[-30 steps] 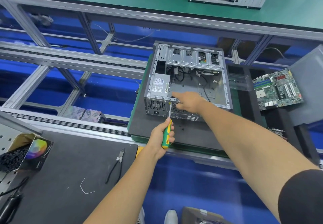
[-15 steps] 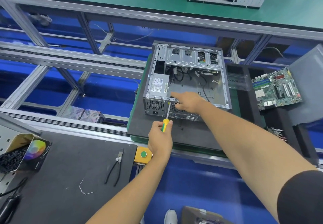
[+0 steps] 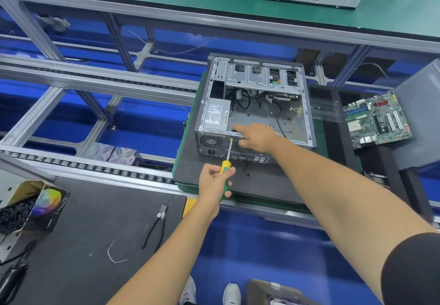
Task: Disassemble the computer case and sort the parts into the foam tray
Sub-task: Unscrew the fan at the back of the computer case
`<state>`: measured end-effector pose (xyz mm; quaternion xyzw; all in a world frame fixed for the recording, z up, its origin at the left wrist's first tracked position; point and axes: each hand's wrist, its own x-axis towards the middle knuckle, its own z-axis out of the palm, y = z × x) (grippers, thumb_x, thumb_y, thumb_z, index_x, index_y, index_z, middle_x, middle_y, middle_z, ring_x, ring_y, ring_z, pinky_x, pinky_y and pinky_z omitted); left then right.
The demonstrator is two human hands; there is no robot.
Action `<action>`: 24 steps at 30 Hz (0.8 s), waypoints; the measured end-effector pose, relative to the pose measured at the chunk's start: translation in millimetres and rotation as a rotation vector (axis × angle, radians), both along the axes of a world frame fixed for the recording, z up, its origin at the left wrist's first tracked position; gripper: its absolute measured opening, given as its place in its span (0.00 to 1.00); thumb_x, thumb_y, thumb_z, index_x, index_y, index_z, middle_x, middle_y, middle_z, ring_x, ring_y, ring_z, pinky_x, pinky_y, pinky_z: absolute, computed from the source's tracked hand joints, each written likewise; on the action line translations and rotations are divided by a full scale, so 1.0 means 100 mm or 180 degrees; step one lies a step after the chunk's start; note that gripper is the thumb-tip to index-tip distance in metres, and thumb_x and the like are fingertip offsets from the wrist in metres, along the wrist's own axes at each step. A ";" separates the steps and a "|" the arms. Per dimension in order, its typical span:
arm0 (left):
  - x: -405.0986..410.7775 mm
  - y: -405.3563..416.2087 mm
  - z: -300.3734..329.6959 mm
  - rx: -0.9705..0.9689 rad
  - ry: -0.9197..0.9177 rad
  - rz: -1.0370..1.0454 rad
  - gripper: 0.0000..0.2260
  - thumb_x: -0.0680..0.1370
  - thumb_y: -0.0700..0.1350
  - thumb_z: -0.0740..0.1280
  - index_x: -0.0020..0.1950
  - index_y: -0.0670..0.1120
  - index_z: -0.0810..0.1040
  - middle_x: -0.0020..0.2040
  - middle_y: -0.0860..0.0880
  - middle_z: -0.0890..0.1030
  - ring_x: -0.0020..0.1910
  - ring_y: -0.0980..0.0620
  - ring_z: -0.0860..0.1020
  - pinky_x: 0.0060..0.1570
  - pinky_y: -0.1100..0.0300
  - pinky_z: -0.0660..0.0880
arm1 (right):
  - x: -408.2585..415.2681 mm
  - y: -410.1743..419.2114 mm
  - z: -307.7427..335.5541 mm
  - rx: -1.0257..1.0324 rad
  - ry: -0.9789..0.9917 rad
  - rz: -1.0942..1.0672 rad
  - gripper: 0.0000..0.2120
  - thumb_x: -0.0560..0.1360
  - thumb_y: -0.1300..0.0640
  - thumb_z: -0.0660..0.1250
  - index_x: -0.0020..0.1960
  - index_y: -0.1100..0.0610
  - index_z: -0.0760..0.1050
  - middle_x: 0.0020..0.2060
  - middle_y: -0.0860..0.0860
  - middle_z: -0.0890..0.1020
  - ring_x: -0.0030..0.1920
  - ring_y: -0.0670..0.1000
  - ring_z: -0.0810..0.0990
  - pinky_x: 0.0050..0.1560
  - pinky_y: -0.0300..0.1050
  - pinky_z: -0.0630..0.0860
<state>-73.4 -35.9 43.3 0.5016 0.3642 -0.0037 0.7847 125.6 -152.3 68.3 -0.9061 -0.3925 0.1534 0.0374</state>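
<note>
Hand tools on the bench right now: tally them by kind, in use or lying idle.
Screwdrivers: 1, the yellow-green screwdriver held by the left hand, tip at the computer case rear edge.
Pliers: 1, the black pliers lying on the dark mat.
Total: 2

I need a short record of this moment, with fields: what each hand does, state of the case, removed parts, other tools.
left hand: the left hand grips the screwdriver, tip at the rear edge of the computer case
right hand: the right hand rests on the rear top edge of the case, fingers pointing toward the power supply
case state: side open, power supply and cables inside, no board visible
removed parts: motherboard lies to the right, outside the case
other tools: pliers on the dark mat
</note>
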 end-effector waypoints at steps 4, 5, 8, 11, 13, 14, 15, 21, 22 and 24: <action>0.01 -0.21 0.09 0.1358 0.0149 0.0057 0.14 0.77 0.51 0.75 0.44 0.46 0.71 0.34 0.52 0.80 0.33 0.55 0.84 0.33 0.55 0.74 | 0.01 0.00 -0.01 0.0009 -0.0026 0.0027 0.12 0.78 0.53 0.64 0.54 0.45 0.61 0.31 0.48 0.70 0.31 0.45 0.67 0.30 0.46 0.58; 0.00 -0.29 0.12 0.1670 0.0315 0.0075 0.14 0.77 0.55 0.73 0.43 0.49 0.72 0.34 0.54 0.80 0.34 0.56 0.83 0.36 0.55 0.71 | 0.01 0.00 -0.01 0.0012 -0.0035 0.0037 0.12 0.78 0.53 0.64 0.54 0.45 0.60 0.30 0.48 0.70 0.31 0.45 0.67 0.30 0.46 0.58; -0.02 -0.46 0.17 0.2126 0.0732 0.0199 0.13 0.79 0.61 0.68 0.44 0.54 0.72 0.38 0.55 0.80 0.38 0.57 0.79 0.37 0.56 0.64 | 0.00 0.00 0.00 0.0014 -0.0042 0.0043 0.14 0.77 0.54 0.64 0.51 0.45 0.57 0.30 0.48 0.70 0.30 0.48 0.68 0.30 0.46 0.58; -0.01 -0.50 0.15 0.2176 0.0876 0.0247 0.10 0.81 0.60 0.65 0.48 0.56 0.72 0.44 0.56 0.79 0.42 0.56 0.78 0.36 0.57 0.62 | 0.00 -0.01 0.00 0.0024 -0.0033 0.0035 0.15 0.77 0.53 0.64 0.49 0.44 0.56 0.30 0.49 0.70 0.31 0.47 0.68 0.30 0.46 0.58; 0.01 -0.51 0.13 0.2478 0.0833 0.0205 0.10 0.82 0.59 0.65 0.49 0.55 0.70 0.46 0.56 0.77 0.40 0.56 0.76 0.34 0.60 0.60 | 0.00 -0.01 -0.01 0.0009 -0.0046 0.0044 0.16 0.78 0.53 0.64 0.49 0.44 0.55 0.30 0.49 0.70 0.31 0.47 0.68 0.30 0.46 0.57; 0.01 -0.52 0.12 0.2651 0.0779 0.0156 0.10 0.82 0.59 0.64 0.49 0.54 0.70 0.46 0.56 0.76 0.39 0.57 0.76 0.32 0.60 0.60 | 0.00 -0.01 -0.01 -0.0001 -0.0039 0.0041 0.15 0.78 0.53 0.64 0.49 0.44 0.56 0.30 0.49 0.71 0.31 0.48 0.69 0.30 0.46 0.58; 0.01 -0.53 0.09 0.2752 0.0687 0.0114 0.11 0.82 0.59 0.64 0.49 0.53 0.69 0.46 0.55 0.75 0.38 0.58 0.75 0.31 0.60 0.61 | 0.01 -0.01 -0.01 -0.0004 -0.0031 0.0035 0.15 0.78 0.53 0.64 0.50 0.44 0.56 0.31 0.49 0.71 0.31 0.48 0.69 0.30 0.46 0.58; 0.02 -0.12 0.02 -0.0564 0.0235 0.0018 0.16 0.79 0.59 0.71 0.47 0.47 0.75 0.37 0.52 0.77 0.26 0.57 0.70 0.20 0.63 0.63 | 0.00 -0.02 0.01 0.0041 0.0024 0.0057 0.16 0.77 0.52 0.64 0.50 0.42 0.55 0.31 0.48 0.71 0.31 0.48 0.69 0.31 0.46 0.59; 0.00 -0.02 0.02 -0.1452 0.0234 -0.0070 0.16 0.77 0.59 0.72 0.48 0.47 0.77 0.37 0.53 0.76 0.25 0.60 0.68 0.18 0.67 0.60 | 0.01 -0.02 0.00 0.0044 0.0032 0.0064 0.15 0.77 0.52 0.64 0.50 0.43 0.56 0.31 0.48 0.71 0.31 0.47 0.69 0.31 0.46 0.59; -0.02 0.08 0.03 -0.2122 0.0137 -0.0205 0.15 0.75 0.59 0.73 0.49 0.48 0.78 0.38 0.54 0.75 0.25 0.61 0.67 0.16 0.70 0.57 | 0.01 -0.02 -0.01 0.0063 0.0018 0.0076 0.16 0.77 0.53 0.64 0.49 0.42 0.55 0.30 0.48 0.70 0.31 0.48 0.69 0.31 0.46 0.59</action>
